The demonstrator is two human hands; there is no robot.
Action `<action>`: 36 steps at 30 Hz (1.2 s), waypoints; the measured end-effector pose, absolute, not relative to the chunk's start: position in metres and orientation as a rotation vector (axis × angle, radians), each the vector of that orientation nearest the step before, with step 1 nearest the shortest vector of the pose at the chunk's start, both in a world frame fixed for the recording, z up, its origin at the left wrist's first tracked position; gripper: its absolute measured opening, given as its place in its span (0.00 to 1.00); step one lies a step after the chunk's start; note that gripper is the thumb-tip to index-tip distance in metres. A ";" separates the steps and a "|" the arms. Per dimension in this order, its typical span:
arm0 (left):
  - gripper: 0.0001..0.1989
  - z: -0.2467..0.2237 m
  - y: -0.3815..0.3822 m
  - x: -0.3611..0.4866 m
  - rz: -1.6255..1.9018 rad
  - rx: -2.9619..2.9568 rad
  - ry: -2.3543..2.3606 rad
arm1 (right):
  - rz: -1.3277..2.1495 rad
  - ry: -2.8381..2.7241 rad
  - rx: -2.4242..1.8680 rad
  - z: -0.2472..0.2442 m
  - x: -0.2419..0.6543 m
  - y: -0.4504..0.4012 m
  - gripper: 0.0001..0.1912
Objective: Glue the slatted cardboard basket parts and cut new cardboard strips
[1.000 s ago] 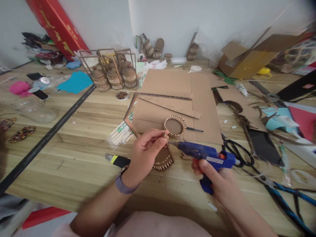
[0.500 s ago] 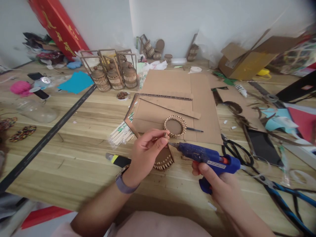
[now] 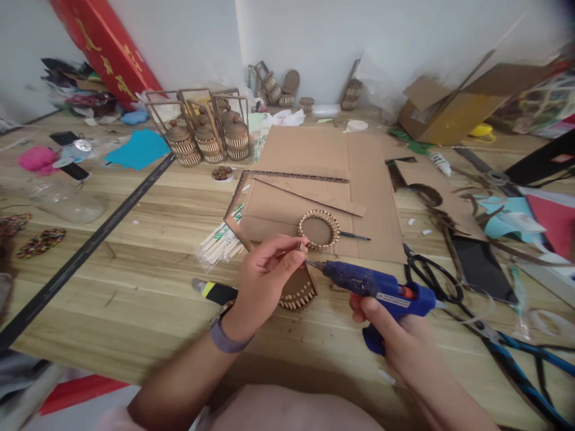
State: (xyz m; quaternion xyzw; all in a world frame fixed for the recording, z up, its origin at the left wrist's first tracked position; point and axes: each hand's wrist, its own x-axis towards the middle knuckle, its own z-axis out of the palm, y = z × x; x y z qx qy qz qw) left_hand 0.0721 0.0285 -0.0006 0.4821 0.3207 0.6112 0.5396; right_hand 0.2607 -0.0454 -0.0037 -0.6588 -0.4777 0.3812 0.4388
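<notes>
My left hand (image 3: 268, 278) pinches a small brown piece (image 3: 302, 246) between thumb and fingers. My right hand (image 3: 395, 326) is wrapped round the handle of a blue glue gun (image 3: 363, 280). The gun's nozzle points left, close to the small piece; whether they touch is unclear. Beneath my left fingers lies a brown part edged with pale sticks (image 3: 299, 296), partly hidden by that hand. Just beyond, a round ring of pale sticks (image 3: 318, 229) rests on the cardboard (image 3: 309, 146).
Three lidded baskets with frames (image 3: 206, 140) stand at the back left, near a dish of brown beads (image 3: 222, 173). A knife (image 3: 215, 292) lies by my left wrist. Black scissors (image 3: 431, 275) and blue-handled cutters (image 3: 485, 329) are at right. An open box (image 3: 442, 117) stands behind.
</notes>
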 end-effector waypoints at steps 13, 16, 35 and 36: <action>0.08 -0.002 0.028 0.072 1.436 1.160 0.800 | 0.906 -1.228 -1.613 -0.011 0.285 -0.039 0.27; 0.10 -0.002 0.027 0.072 1.420 1.167 0.827 | 0.921 -1.227 -1.543 -0.007 0.284 -0.036 0.25; 0.14 -0.003 0.025 0.072 1.347 1.119 0.839 | 0.977 -1.191 -1.481 0.003 0.265 -0.028 0.24; 0.14 -0.003 0.025 0.073 1.350 1.116 0.835 | 0.975 -1.191 -1.481 0.003 0.264 -0.028 0.24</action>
